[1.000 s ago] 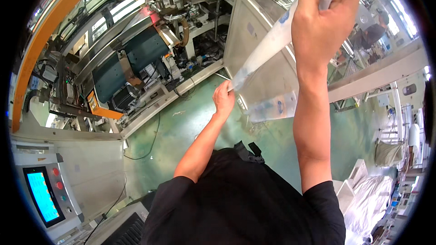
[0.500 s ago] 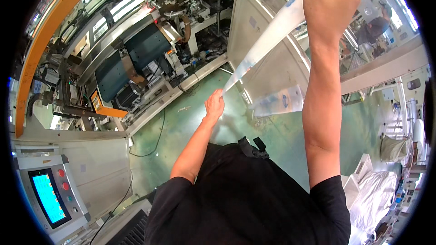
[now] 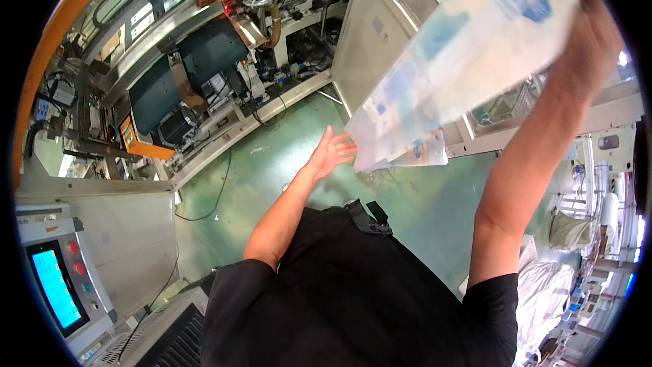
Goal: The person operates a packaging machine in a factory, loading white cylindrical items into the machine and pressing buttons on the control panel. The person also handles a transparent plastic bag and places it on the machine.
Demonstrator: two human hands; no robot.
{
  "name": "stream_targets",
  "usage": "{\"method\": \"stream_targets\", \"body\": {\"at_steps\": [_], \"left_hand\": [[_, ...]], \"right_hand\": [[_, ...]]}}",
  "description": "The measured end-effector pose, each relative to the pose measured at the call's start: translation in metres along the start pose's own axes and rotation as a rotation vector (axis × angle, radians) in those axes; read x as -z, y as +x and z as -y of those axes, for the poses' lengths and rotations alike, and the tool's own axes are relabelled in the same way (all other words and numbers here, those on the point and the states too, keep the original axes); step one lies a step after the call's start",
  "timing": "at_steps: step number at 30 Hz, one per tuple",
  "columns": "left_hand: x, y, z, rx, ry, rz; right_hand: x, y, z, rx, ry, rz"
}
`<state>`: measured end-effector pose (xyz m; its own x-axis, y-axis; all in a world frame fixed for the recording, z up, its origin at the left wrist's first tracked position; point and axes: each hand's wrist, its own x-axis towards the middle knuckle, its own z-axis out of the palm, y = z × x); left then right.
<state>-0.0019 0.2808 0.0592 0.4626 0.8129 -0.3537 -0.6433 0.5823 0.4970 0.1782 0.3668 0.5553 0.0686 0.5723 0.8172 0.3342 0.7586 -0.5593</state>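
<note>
A long sheet of translucent plastic film (image 3: 468, 54) with blue print hangs slantwise, from the upper right down toward the middle. My right hand (image 3: 592, 37), raised at the upper right and blurred, is closed on the film's upper edge. At the film's lower end is my left hand (image 3: 333, 153), its fingers spread and palm showing, with nothing in it. Whether its fingertips brush the film I cannot tell. Behind the film's lower end, another printed film piece (image 3: 428, 151) shows in part by the foot of the machine panel.
At left stands an open machine with dark plates (image 3: 214, 51) inside an orange frame (image 3: 60, 34). A control panel with a lit screen (image 3: 56, 285) and red buttons is at lower left. A cable (image 3: 221, 197) lies on the green floor (image 3: 272, 163). White-covered material (image 3: 547, 299) sits at lower right.
My left hand has let go of the film's lower end and opened. My right hand has moved right, and the film, drawn narrow before, has spread out wide.
</note>
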Motion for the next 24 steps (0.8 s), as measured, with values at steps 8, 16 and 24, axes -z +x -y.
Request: {"method": "stream_targets", "body": {"at_steps": [8, 16, 24], "left_hand": [[-0.071, 0.011, -0.023, -0.225, -0.135, 0.467], [-0.058, -0.001, -0.008, -0.166, 0.441, 0.262], [-0.025, -0.024, -0.019, -0.226, 0.875, 0.094]], "right_hand": [[0.063, 0.013, -0.022, 0.225, -0.323, -0.110], [0.102, -0.004, -0.038, -0.014, 0.223, -0.193], [0.059, -0.056, -0.020, -0.091, 0.424, -0.073]]}}
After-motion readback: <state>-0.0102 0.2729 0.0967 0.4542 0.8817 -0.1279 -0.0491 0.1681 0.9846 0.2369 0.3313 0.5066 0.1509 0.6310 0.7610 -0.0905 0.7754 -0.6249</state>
